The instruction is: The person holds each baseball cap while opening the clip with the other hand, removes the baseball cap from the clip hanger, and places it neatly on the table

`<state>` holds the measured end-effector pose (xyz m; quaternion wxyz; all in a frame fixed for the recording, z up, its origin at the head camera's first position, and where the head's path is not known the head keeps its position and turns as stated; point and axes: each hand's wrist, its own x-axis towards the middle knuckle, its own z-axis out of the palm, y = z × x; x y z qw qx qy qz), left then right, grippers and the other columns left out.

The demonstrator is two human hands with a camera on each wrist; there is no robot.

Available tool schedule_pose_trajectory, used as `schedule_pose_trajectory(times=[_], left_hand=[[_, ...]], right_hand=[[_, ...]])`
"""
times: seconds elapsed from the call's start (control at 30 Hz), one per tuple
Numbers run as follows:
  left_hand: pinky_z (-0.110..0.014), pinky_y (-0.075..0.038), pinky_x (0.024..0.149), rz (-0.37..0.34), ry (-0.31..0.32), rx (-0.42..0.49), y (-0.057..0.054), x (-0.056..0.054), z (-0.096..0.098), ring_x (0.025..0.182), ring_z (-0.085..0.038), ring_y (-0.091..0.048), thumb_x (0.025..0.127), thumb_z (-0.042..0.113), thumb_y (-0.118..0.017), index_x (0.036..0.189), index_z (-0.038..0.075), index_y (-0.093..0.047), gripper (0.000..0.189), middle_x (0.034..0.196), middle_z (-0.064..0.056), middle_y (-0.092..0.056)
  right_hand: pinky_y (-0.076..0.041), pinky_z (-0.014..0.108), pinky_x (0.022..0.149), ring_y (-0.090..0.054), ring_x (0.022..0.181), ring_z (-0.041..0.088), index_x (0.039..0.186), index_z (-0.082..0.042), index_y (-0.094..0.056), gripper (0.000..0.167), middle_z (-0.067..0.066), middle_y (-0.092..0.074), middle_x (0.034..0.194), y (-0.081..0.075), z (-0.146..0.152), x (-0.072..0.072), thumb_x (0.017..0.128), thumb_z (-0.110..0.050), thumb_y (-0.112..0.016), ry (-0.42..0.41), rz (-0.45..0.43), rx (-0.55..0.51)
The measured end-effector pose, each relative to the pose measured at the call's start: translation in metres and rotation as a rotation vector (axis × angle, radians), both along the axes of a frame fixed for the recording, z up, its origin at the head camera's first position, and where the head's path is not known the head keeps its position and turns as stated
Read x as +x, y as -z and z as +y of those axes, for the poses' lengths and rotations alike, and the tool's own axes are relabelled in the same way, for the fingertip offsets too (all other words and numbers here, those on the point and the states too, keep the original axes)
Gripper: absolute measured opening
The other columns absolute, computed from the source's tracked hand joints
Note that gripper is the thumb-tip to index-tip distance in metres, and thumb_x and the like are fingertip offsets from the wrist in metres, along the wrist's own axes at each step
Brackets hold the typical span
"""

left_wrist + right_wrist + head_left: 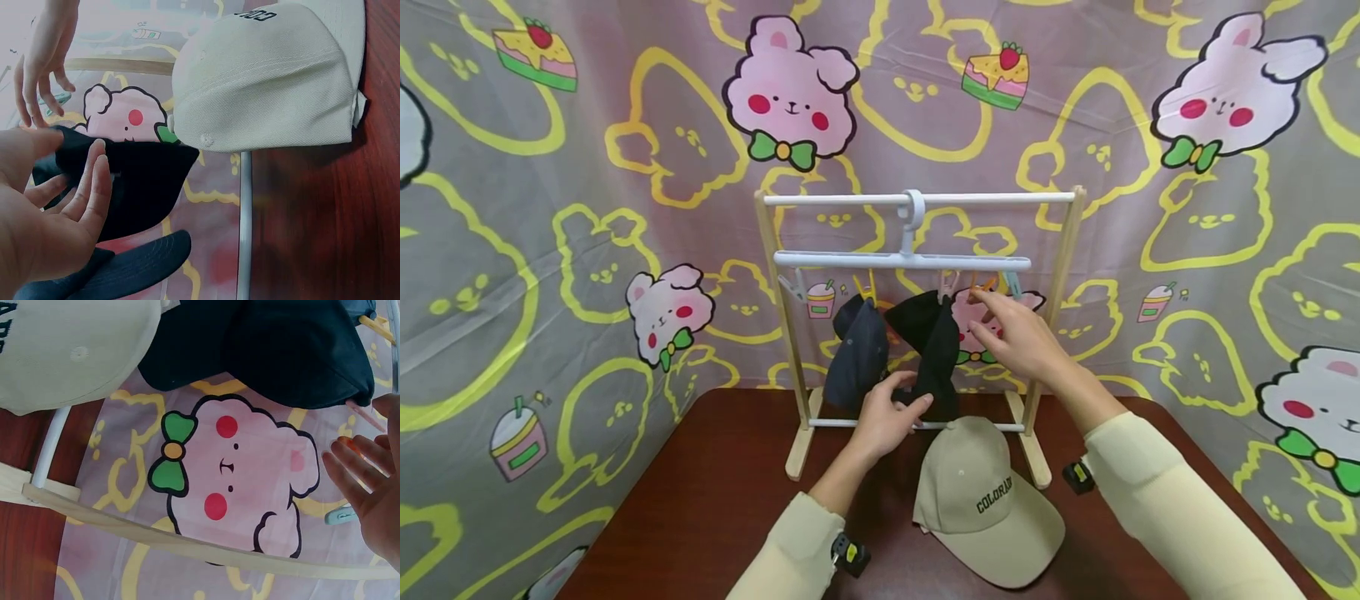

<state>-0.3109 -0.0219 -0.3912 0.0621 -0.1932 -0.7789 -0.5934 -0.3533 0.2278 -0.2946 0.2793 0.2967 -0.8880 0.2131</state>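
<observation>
A black cap (938,350) hangs from a pale pink clip (949,283) on a light blue hanger (842,262). My left hand (889,412) is at the cap's lower part, and its loosely bent fingers overlap the cap in the left wrist view. Higher up on the right, my right hand (1018,333) reaches beside the pink clip, fingertips close to an orange clip (983,283), thumb and fingers apart. To the left, a dark blue cap (856,354) hangs from a yellow clip (865,290). A beige cap (966,479) with dark lettering lies in front on the table.
The hanger hooks over the white top bar (835,199) of a wooden-sided rack (778,308). More clips hang at its ends, including a blue one (1012,282). Under the rack is a dark red-brown table (700,500). A patterned curtain (662,208) stands behind.
</observation>
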Motion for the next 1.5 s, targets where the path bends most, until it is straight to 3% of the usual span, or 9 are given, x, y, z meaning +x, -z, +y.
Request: schedule_pose_trajectory(times=[0.2, 0.33, 0.57, 0.73, 0.9, 1.0, 1.23, 1.37, 1.5], left_hand=[[-0.039, -0.061, 0.06, 0.004, 0.0, 0.03, -0.002, -0.001, 0.001, 0.063, -0.029, -0.072, 0.102, 0.013, -0.063, 0.137, 0.002, -0.058, 0.037, 0.118, -0.022, -0.064], [-0.049, -0.062, 0.065, 0.004, 0.019, 0.077, 0.0, -0.001, -0.001, 0.068, -0.039, -0.073, 0.105, 0.008, -0.055, 0.139, 0.001, -0.055, 0.035, 0.101, -0.028, -0.07], [-0.038, -0.063, 0.073, -0.051, 0.075, 0.127, 0.003, -0.001, -0.008, 0.076, -0.041, -0.075, 0.109, 0.006, -0.046, 0.15, -0.003, -0.039, 0.043, 0.088, -0.03, -0.072], [-0.041, -0.063, 0.078, -0.074, 0.11, 0.163, 0.004, -0.003, -0.013, 0.084, -0.042, -0.075, 0.11, 0.005, -0.041, 0.151, -0.005, -0.035, 0.043, 0.101, -0.035, -0.069], [-0.043, -0.061, 0.083, -0.065, 0.113, 0.166, 0.004, -0.002, -0.018, 0.092, -0.045, -0.073, 0.109, 0.003, -0.04, 0.153, -0.009, -0.03, 0.047, 0.135, -0.039, -0.052], [-0.044, -0.06, 0.086, -0.058, 0.104, 0.155, 0.003, -0.002, -0.02, 0.094, -0.045, -0.073, 0.109, 0.002, -0.041, 0.153, -0.01, -0.03, 0.048, 0.15, -0.038, -0.038], [-0.045, -0.059, 0.088, -0.057, 0.088, 0.137, 0.003, -0.002, -0.023, 0.094, -0.044, -0.073, 0.108, 0.002, -0.043, 0.153, -0.009, -0.033, 0.047, 0.147, -0.037, -0.043], [-0.042, -0.06, 0.086, -0.054, 0.093, 0.122, 0.002, -0.001, -0.025, 0.093, -0.042, -0.074, 0.108, 0.002, -0.043, 0.152, -0.008, -0.037, 0.045, 0.141, -0.035, -0.05], [-0.042, -0.061, 0.084, -0.048, 0.114, 0.123, 0.002, -0.001, -0.026, 0.092, -0.043, -0.074, 0.108, 0.001, -0.043, 0.147, -0.004, -0.046, 0.04, 0.13, -0.032, -0.061]], right_hand=[[-0.059, 0.043, 0.068, -0.07, 0.094, 0.024, 0.148, -0.003, -0.05, 0.052, 0.012, -0.063, 0.137, -0.006, -0.004, -0.001, 0.101, -0.021, -0.064, -0.002, -0.024, -0.005], [-0.059, 0.045, 0.069, -0.072, 0.093, 0.026, 0.149, -0.003, -0.048, 0.053, 0.015, -0.064, 0.136, -0.007, -0.004, -0.002, 0.102, -0.021, -0.063, 0.0, -0.041, -0.009], [-0.059, 0.051, 0.077, -0.073, 0.099, 0.031, 0.148, -0.001, -0.049, 0.05, 0.02, -0.064, 0.134, -0.01, -0.008, -0.003, 0.103, -0.022, -0.06, -0.002, -0.079, -0.029], [-0.059, 0.052, 0.077, -0.072, 0.101, 0.032, 0.145, -0.003, -0.053, 0.047, 0.02, -0.065, 0.133, -0.013, -0.011, -0.005, 0.104, -0.026, -0.059, 0.036, -0.072, -0.07], [-0.058, 0.051, 0.074, -0.073, 0.098, 0.032, 0.14, -0.006, -0.059, 0.046, 0.018, -0.068, 0.13, -0.014, -0.017, -0.007, 0.105, -0.035, -0.057, 0.078, -0.033, -0.126], [-0.058, 0.049, 0.071, -0.073, 0.095, 0.03, 0.133, -0.007, -0.065, 0.044, 0.015, -0.072, 0.123, -0.014, -0.023, -0.007, 0.104, -0.039, -0.058, 0.105, -0.007, -0.153], [-0.058, 0.043, 0.068, -0.073, 0.082, 0.023, 0.105, -0.011, -0.074, 0.034, 0.006, -0.076, 0.094, -0.017, -0.04, -0.009, 0.101, -0.043, -0.063, 0.15, 0.045, -0.212], [-0.047, 0.04, 0.051, -0.061, 0.058, 0.022, 0.078, -0.014, -0.067, 0.038, 0.002, -0.064, 0.063, -0.018, -0.051, -0.009, 0.1, -0.045, -0.064, 0.238, 0.114, -0.168], [-0.036, 0.037, 0.043, -0.047, 0.046, 0.022, 0.064, -0.014, -0.058, 0.049, 0.001, -0.047, 0.05, -0.019, -0.061, -0.01, 0.099, -0.049, -0.064, 0.332, 0.172, -0.116]])
